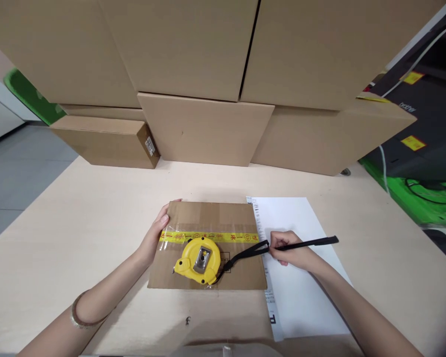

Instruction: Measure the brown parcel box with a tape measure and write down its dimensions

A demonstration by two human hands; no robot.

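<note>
Left fingers: laid loosely spread against the left edge of the flat box; nothing is clasped.
Right fingers: pinched closed around a black pen, just beside the box's right edge.
Left hand: rested on the table at the box's left side; a bracelet is worn on that wrist.
Right hand: set on the white sheet, right of the box.
Pen: held nearly level, its near end pointed at the box.
Tape measure: yellow, lying on top of the box, toward its near edge.
Strap: black, trailed from the tape measure off the box's right edge, up to the pen's near end; contact cannot be told.
Yellow tape: run across the box lid, just beyond the tape measure.
Sheet: partly tucked under or against the box's right edge.
Table: pale, bearing the box.
Cartons: stacked well behind the box.
Handling note: the work is judged best served if the box is pressed flat by the left hand, the strap is kept clear of the pen tip, and the sheet is pinned by the right wrist.
</note>
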